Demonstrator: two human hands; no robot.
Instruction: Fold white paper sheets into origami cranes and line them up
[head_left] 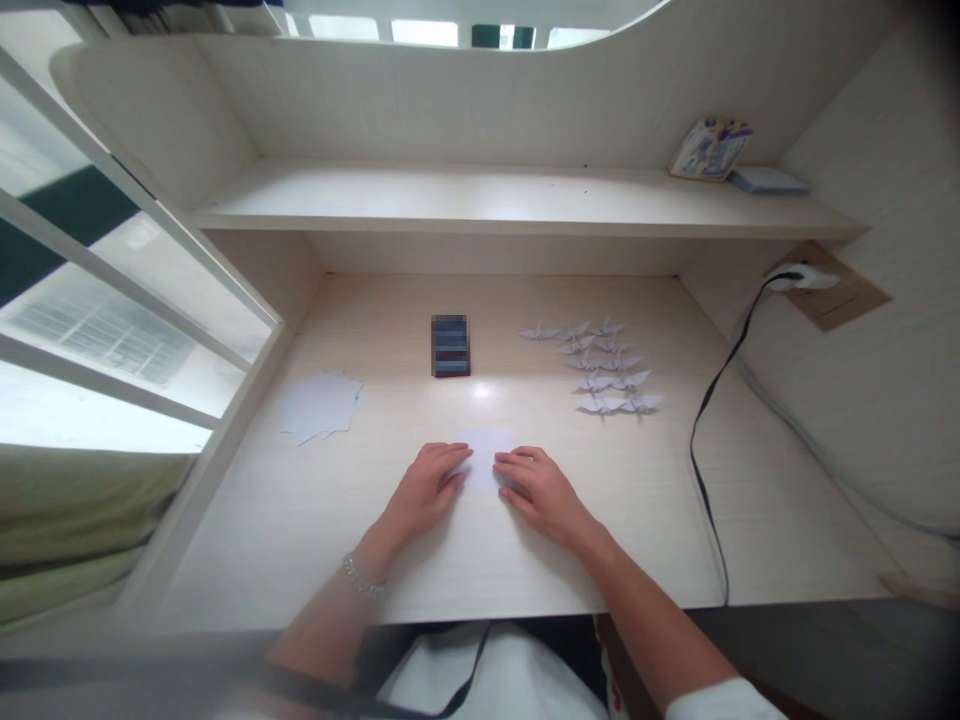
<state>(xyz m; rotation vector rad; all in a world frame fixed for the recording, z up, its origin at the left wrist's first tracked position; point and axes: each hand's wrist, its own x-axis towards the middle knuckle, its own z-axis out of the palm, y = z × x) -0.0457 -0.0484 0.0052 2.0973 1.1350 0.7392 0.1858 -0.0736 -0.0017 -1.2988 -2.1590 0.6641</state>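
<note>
A small white sheet of paper lies flat on the pale desk in front of me. My left hand rests on its left edge, fingers stretched out and pressing down. My right hand rests on its right edge, fingers slightly curled and flat on the sheet. Both hands touch the paper, neither lifts it.
A loose stack of white sheets lies at the left. A dark phone lies behind the paper. Several folded paper cranes sit at the right. A black cable runs from a wall socket. A shelf holds a paper packet.
</note>
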